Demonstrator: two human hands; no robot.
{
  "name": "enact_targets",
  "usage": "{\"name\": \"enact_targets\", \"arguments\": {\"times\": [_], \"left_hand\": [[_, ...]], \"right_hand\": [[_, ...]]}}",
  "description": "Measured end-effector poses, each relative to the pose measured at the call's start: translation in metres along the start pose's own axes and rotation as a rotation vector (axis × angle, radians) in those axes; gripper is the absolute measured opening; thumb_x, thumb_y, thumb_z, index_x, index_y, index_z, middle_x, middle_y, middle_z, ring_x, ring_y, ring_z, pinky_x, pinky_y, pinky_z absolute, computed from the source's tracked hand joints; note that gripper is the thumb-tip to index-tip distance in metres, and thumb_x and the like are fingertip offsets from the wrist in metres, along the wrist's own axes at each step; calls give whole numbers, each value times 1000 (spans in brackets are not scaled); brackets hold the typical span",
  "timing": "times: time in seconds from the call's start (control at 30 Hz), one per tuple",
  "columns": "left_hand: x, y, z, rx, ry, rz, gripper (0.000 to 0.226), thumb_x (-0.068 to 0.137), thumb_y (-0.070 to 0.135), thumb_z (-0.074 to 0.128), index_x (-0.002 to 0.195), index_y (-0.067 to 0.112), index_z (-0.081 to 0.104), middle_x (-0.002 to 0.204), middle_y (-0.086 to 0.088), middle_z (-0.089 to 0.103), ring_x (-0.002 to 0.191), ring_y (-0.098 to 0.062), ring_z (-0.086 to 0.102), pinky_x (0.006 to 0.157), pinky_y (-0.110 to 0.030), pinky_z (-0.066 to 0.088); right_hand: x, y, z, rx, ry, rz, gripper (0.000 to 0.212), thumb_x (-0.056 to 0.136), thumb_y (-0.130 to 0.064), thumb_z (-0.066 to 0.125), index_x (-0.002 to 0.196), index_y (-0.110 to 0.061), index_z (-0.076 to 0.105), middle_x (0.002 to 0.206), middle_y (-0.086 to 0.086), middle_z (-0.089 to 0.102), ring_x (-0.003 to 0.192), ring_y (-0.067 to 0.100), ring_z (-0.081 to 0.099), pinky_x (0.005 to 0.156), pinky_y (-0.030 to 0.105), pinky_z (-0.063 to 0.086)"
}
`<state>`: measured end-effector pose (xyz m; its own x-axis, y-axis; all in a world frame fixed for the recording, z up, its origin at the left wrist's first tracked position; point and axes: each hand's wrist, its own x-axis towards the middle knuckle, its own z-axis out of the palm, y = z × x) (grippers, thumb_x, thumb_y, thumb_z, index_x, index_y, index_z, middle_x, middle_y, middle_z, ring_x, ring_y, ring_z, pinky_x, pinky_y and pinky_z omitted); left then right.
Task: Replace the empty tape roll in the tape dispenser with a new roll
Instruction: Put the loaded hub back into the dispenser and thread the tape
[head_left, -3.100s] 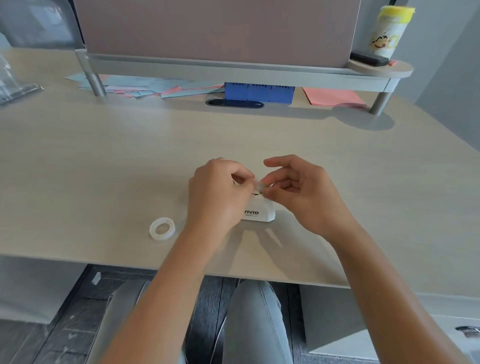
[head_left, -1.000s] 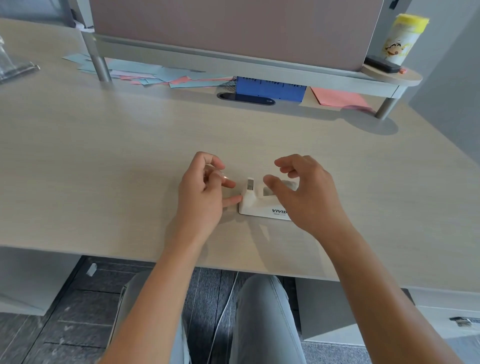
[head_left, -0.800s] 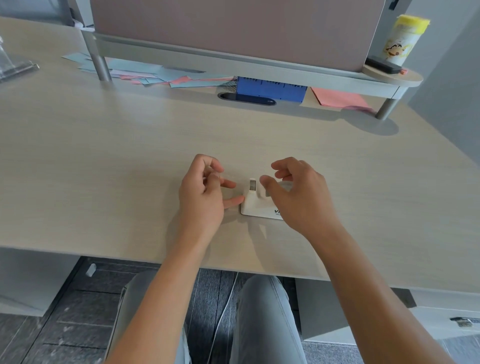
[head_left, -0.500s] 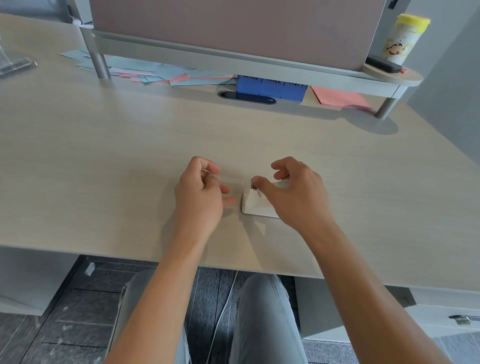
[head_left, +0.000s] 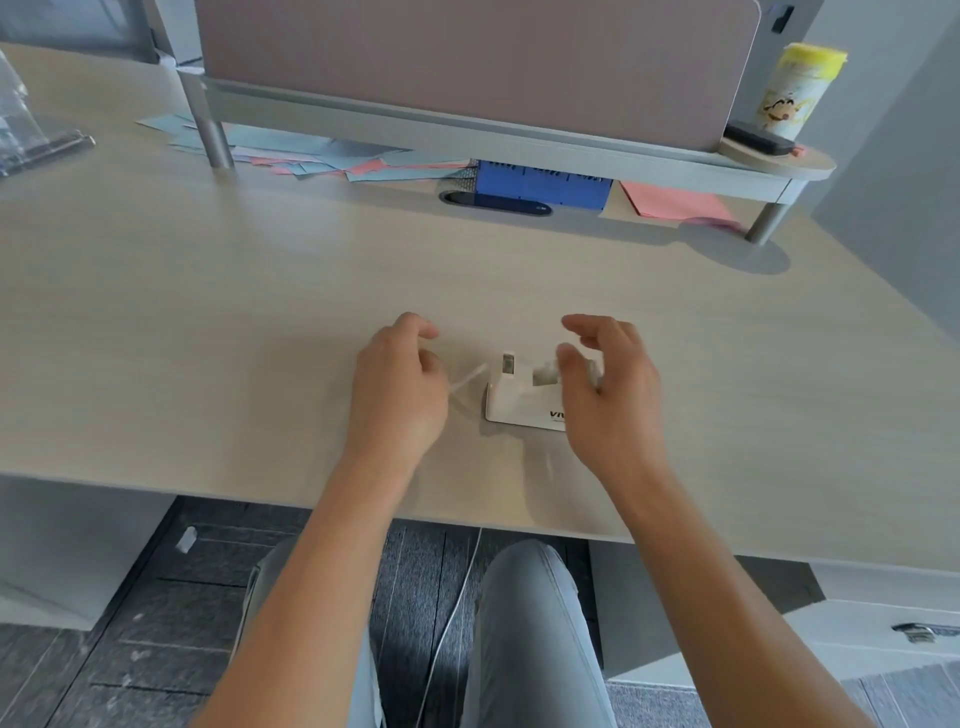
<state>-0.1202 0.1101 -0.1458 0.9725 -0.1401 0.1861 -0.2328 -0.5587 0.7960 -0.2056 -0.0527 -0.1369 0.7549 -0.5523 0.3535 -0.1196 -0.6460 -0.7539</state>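
Observation:
A small white tape dispenser (head_left: 514, 402) stands on the pale wooden desk (head_left: 208, 338), its cutter end pointing left. A clear tape roll (head_left: 545, 371) sits in its cradle, partly hidden by my right hand (head_left: 610, 389). That hand hovers over the dispenser's right end with its fingers spread and holds nothing. My left hand (head_left: 400, 384) is just left of the dispenser, fingers curled, pinching a short clear strip of tape (head_left: 467, 376) that reaches toward the cutter. Whether the strip still joins the cutter is too blurred to tell.
At the back, a raised shelf (head_left: 467, 145) runs under a panel, with a blue box (head_left: 543, 184), a cable slot (head_left: 493, 203), scattered blue and pink papers (head_left: 311, 156) and a pink sheet (head_left: 675, 205) beneath. A yellow-lidded canister (head_left: 802, 88) stands at the shelf's right end. The desk's front edge is close to my wrists.
My right hand has lifted off the dispenser and spread its fingers. My left hand has drawn the tape strip out to the left of the cutter.

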Motion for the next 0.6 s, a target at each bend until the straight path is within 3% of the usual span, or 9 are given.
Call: {"name": "enact_targets", "arguments": {"times": [0.07,0.13,0.23,0.37,0.5,0.6], "left_hand": [[-16,3,5,15,7,135,43,94,-5,48,131,9,65,129,-14,67,121,-32,61,92,-26,40],[-32,4,14,27,-27,227,49,93,-3,51,138,11,63,138,-12,63,130,-31,54,102,-26,37],[-48,3,26,83,-73,240,56,93,6,54,148,20,57,149,-6,56,142,-27,45,113,-43,43],[-52,2,33,182,-71,230,59,92,10,55,149,26,56,153,-8,54,146,-31,44,117,-54,39],[-55,3,36,249,-39,290,58,89,7,58,145,18,59,145,-13,60,140,-36,50,119,-58,36],[-53,3,39,257,-28,297,56,87,7,58,143,11,61,144,-15,61,139,-39,51,119,-60,36]], "right_hand": [[-11,9,-9,64,69,45,28,105,-18,54,130,-17,66,133,-3,62,121,10,61,86,6,44],[-21,16,-15,101,102,95,32,105,-22,55,135,-15,64,135,-3,61,122,12,62,93,17,48],[-36,22,-20,121,63,177,44,106,-32,55,145,-15,57,144,-3,59,126,10,60,103,35,53],[-50,25,-19,90,-14,223,51,104,-37,57,151,-17,52,140,-4,62,114,10,63,94,27,46],[-54,26,-14,44,-42,145,31,101,-32,61,131,-23,64,117,-9,62,98,15,67,74,18,45],[-51,31,-11,3,-37,134,39,100,-32,63,138,-22,62,122,-8,62,96,12,66,72,5,40]]}}
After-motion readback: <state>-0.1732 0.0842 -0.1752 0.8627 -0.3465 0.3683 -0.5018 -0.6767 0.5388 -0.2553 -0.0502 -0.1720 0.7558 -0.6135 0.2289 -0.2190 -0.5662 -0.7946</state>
